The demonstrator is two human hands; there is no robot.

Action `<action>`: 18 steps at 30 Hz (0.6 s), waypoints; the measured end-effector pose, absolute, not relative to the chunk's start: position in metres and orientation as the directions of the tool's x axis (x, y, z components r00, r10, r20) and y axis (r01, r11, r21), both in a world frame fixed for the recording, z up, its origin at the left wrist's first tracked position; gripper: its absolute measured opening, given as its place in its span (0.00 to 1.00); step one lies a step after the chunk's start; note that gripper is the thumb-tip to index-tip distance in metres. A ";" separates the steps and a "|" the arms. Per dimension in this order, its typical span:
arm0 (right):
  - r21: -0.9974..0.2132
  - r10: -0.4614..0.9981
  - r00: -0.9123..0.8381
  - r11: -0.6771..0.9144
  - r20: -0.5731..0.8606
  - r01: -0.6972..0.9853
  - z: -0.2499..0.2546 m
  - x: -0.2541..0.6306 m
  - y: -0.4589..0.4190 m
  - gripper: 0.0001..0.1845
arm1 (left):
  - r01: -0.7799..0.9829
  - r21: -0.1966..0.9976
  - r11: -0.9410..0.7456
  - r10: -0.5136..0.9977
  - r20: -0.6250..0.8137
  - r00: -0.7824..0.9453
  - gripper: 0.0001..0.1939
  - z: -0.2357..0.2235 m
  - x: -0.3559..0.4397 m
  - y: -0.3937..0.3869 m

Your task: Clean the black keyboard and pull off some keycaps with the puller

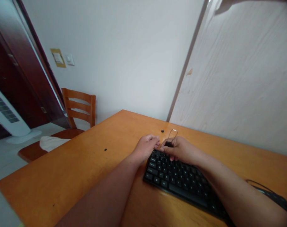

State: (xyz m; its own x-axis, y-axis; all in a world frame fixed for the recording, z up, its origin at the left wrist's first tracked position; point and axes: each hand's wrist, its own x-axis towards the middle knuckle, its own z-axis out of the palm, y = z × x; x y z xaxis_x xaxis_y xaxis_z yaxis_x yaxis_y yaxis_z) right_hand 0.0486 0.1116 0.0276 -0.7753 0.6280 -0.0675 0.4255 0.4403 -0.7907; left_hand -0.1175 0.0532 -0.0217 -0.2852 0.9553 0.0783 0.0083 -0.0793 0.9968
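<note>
A black keyboard point(176, 179) lies at a slant on the wooden table, its keys facing up. My left hand point(146, 146) is at its far left corner, fingers bent together against that edge; the fingertips' exact contact is hard to see. Above the top row of keys, my right hand point(178, 148) is closed on a wire keycap puller point(169, 144), pinching its dark body while the thin wire loop sticks up beyond the fingers. Just past the hands sits a small black keycap point(162, 131). My right forearm covers part of the keyboard's right side.
Another small black piece point(105, 149) lies on the table point(86, 176) to the left. A dark cable point(261, 184) and a black object are at the right edge. A wooden chair point(79, 107) with a white cloth stands left, and a wall point(134, 63) rises behind.
</note>
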 end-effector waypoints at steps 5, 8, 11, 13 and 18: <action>-0.769 0.598 -0.795 0.459 -0.102 0.444 0.030 0.047 0.109 0.13 | 0.000 0.997 -0.072 0.958 0.069 -0.280 0.15 -0.020 -0.116 0.052; -0.775 0.605 -0.787 0.436 -0.124 0.458 0.029 0.047 0.110 0.13 | -0.014 0.997 -0.072 0.957 0.066 -0.281 0.14 -0.020 -0.116 0.052; -0.781 0.610 -0.781 0.419 -0.135 0.463 0.027 0.046 0.111 0.15 | -0.013 0.998 -0.066 0.961 0.060 -0.271 0.14 -0.022 -0.117 0.054; -0.794 0.610 -0.780 0.402 -0.139 0.456 0.026 0.046 0.112 0.17 | -0.006 0.998 -0.060 0.962 0.056 -0.268 0.14 -0.023 -0.117 0.054; -0.829 0.619 -0.768 0.336 -0.164 0.448 0.027 0.046 0.112 0.21 | 0.006 0.999 -0.051 0.959 0.050 -0.279 0.13 -0.019 -0.115 0.050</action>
